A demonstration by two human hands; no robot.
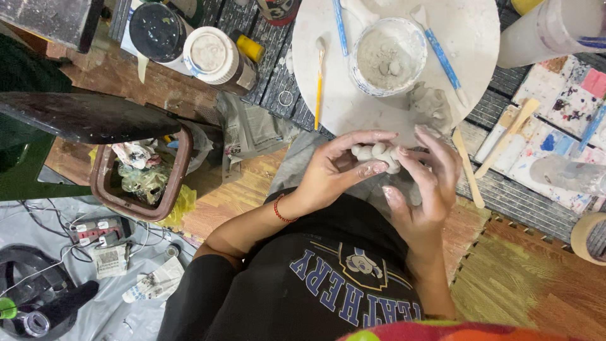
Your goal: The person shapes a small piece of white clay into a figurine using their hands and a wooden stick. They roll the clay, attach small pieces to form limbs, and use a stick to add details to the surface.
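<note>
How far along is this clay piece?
Done: one grey clay figure sits on the round white board. In hand: the left hand and right hand pinch a small lumpy white clay piece. Left: its surface looks rough, unsmoothed.

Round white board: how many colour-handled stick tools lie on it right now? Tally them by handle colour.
Blue-handled tools: 2
Yellow-handled tool: 1
Total: 3
</note>
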